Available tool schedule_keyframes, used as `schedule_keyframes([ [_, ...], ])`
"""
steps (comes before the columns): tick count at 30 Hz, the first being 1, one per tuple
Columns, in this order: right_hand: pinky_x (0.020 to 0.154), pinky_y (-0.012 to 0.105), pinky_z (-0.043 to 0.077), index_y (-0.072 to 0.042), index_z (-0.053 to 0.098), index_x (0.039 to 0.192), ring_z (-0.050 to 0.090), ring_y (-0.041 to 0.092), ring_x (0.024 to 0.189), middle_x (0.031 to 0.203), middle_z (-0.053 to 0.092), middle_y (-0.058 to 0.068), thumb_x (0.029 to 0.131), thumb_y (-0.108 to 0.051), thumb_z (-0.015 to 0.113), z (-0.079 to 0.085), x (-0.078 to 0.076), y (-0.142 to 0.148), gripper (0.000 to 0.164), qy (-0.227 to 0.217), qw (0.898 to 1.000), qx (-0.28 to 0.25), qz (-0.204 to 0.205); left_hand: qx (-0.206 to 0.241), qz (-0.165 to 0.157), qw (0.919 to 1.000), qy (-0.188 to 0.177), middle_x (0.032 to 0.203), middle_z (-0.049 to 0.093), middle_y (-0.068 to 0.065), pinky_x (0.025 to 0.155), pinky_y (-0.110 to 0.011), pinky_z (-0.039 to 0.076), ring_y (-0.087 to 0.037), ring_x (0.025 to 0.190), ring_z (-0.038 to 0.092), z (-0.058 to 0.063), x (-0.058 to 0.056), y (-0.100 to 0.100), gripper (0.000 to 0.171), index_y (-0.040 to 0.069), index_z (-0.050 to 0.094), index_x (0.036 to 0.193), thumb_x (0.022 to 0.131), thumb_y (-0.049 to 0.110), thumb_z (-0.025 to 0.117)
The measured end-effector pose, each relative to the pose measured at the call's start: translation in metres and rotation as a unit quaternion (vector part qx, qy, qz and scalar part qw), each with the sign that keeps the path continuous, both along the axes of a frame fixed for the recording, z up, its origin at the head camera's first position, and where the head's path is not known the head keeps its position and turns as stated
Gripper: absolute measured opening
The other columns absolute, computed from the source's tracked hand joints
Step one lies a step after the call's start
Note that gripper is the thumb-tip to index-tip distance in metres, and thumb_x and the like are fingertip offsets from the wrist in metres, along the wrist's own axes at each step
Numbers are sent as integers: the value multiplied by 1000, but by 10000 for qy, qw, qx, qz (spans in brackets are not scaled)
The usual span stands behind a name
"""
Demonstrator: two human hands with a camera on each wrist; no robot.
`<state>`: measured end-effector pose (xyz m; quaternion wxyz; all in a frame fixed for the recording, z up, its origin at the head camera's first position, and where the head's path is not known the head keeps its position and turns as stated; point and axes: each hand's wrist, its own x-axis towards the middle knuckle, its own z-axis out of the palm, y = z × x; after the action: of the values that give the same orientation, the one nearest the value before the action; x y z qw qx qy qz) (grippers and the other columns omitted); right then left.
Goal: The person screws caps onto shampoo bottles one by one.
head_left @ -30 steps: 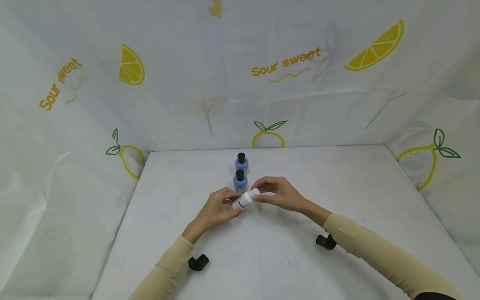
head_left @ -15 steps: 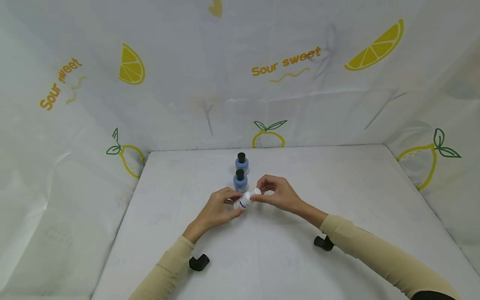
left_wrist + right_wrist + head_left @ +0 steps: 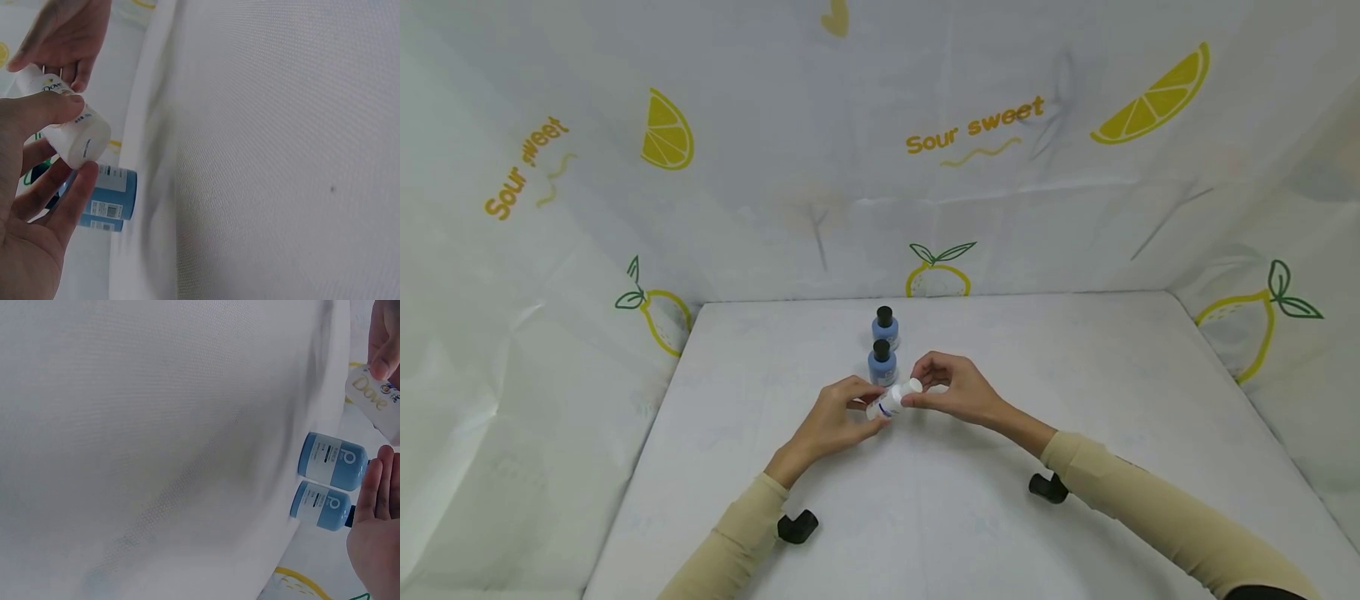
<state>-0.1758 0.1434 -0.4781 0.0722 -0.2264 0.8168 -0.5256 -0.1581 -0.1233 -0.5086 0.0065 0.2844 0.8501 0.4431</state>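
A small white Dove bottle (image 3: 883,406) is tilted above the table, its cap end up and to the right. My left hand (image 3: 831,421) grips its lower body between thumb and fingers; the left wrist view shows the thumb on the label side of the bottle (image 3: 94,134). At the cap end is my right hand (image 3: 958,392), thumb against the cap and fingers curled behind it. Just behind the hands stand two blue bottles with black caps, a nearer one (image 3: 882,369) and a farther one (image 3: 885,329). In the right wrist view the cap is out of sight.
A white cloth covers the table (image 3: 925,517), with a lemon-printed curtain (image 3: 760,167) behind and at both sides. Black wrist-worn pieces, one at the left sleeve (image 3: 797,527) and one at the right sleeve (image 3: 1048,488), stick out below the forearms.
My right hand has shifted slightly at the cap, its thumb moving left and its fingertips back to the right. The white bottle has moved a touch rightward; the blue bottles stay put.
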Motion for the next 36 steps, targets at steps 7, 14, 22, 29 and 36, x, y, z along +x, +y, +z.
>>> schedule_keyframes([
  [7, 112, 26, 60, 5, 63, 137, 72, 21, 121, 135, 69, 24, 92, -1, 83, 0, -8, 11, 49, -358, 9907, -521, 1209, 49, -9, 10000, 8, 112, 76, -10, 89, -22, 68, -25, 102, 77, -2, 1, -1, 41, 2, 78, 125, 87, 11, 90],
  [14, 116, 21, 56, 6, 65, 140, 67, 8, 134, 146, 62, 35, 97, 8, 73, -2, -12, 20, 44, -782, 9732, -1156, 1829, 55, -50, 10000, 6, 113, 76, -10, 89, -24, 68, -25, 103, 77, -1, 2, -1, 40, 3, 78, 125, 88, 12, 90],
  [22, 111, 24, 60, 5, 73, 128, 72, 5, 122, 134, 72, 28, 94, 5, 78, -2, -10, 17, 34, -711, 9809, -1024, 1496, 7, -84, 10000, 13, 112, 76, -9, 89, -21, 67, -22, 102, 76, -2, 2, 2, 38, 3, 78, 124, 89, 11, 89],
  [29, 105, 21, 62, -2, 76, 121, 72, 8, 109, 123, 77, 19, 92, 0, 84, 0, -5, 12, 30, -117, 9930, -600, 1007, 2, -100, 9998, 191, 110, 76, -10, 88, -25, 69, -22, 100, 76, 1, 2, 3, 39, 1, 78, 124, 88, 10, 90],
  [36, 93, 20, 63, -7, 73, 109, 70, 12, 95, 107, 74, 10, 89, -8, 89, 3, -3, 5, 25, -29, 9986, -258, 470, -105, -126, 9997, 164, 110, 75, -10, 89, -21, 67, -21, 101, 75, 4, 1, 5, 39, 1, 78, 125, 89, 10, 89],
])
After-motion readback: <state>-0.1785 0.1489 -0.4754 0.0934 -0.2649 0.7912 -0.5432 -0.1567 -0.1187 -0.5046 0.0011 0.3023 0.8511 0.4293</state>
